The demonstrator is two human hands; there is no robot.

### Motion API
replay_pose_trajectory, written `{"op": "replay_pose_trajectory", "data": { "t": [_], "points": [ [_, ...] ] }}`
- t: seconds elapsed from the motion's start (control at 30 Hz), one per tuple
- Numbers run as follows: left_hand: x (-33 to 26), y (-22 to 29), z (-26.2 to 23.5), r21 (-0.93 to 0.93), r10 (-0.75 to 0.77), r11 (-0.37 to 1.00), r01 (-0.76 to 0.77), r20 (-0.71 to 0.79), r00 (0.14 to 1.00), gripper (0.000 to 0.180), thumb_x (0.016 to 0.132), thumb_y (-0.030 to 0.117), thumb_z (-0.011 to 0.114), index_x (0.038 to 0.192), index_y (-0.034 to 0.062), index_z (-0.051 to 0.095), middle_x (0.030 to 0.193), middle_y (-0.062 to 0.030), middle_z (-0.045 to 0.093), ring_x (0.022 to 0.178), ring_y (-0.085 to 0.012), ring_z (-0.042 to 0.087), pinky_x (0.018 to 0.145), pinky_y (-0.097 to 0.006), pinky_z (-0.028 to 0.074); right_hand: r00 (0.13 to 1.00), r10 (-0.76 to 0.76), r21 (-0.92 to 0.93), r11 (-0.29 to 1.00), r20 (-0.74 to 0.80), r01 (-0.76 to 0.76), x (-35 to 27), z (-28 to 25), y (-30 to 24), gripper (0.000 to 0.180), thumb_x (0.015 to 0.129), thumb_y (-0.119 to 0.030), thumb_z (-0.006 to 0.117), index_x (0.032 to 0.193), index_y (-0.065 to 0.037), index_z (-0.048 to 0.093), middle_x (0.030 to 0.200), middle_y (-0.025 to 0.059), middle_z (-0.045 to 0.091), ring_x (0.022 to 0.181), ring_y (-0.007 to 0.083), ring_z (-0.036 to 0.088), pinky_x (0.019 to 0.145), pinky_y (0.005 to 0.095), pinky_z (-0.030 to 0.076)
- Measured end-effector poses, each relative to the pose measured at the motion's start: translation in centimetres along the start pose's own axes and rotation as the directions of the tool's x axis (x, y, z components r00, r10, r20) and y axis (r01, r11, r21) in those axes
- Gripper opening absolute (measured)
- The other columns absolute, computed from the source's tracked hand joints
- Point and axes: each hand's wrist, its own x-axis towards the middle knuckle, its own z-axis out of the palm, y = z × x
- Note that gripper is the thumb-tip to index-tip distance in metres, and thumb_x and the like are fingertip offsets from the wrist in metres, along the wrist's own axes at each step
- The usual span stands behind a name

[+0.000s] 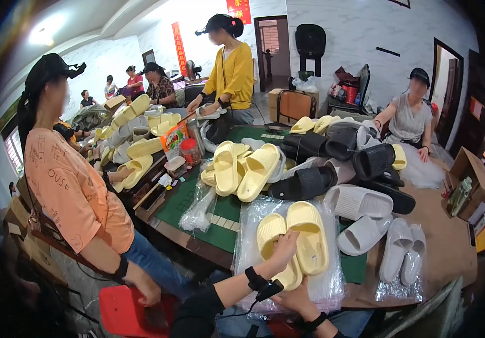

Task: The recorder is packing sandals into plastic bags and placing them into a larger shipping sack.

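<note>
Note yellow slippers (312, 249) at five o'clock in view, over clear plastic bags (248, 242). Observe left hand (285, 248) curled at strap openings, right hand (297, 298) at six-o'clock heels; cannot tell firmness of either grip. Judge light, springy, smooth, hardly fragile; grasp across straps.

Right grip (297, 299) partly hidden behind yellow slipper (291, 274); forearm (328, 328) cut by lower edge; co-workers' faces (417, 87) blurred.
</note>
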Motion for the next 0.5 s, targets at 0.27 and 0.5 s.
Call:
{"op": "replay_pose_trajectory", "data": {
  "t": [0.27, 0.5],
  "points": [
    [-2.8, 4.5, 0.5, -0.147, 0.031, 0.989, 0.003, 0.230, 0.973, 0.062, 0.101, 0.046, 0.035, 0.141, -0.0012, 0.039, 0.142, -0.0191, 0.042, 0.132, -0.0286, 0.038, 0.108, -0.033, 0.029, 0.999, -0.046, 0.166, 0.985, -0.010, 0.047, 0.3, -1.1, 0.8, 0.063, 0.082, -0.054, 0.060, 0.135, -0.022, 0.051, 0.142, 0.0088, 0.047, 0.135, 0.0314, 0.036, 0.109, 0.0556, 0.020],
    [-9.1, 1.1, -2.2, 0.508, 0.315, 0.738, -0.444, 0.322, 0.893, 0.044, 0.095, 0.029, 0.055, 0.133, 0.0080, 0.051, 0.139, -0.0232, 0.042, 0.129, -0.0336, 0.041, 0.108, -0.039, 0.032, 0.986, -0.052, 0.409, 0.913, 0.158, -0.017, 0.2, -1.4, 1.6, 0.060, 0.083, -0.040, 0.067, 0.135, -0.014, 0.050, 0.141, 0.0132, 0.047, 0.132, 0.0354, 0.039, 0.108, 0.0495, 0.029]
  ]
}}
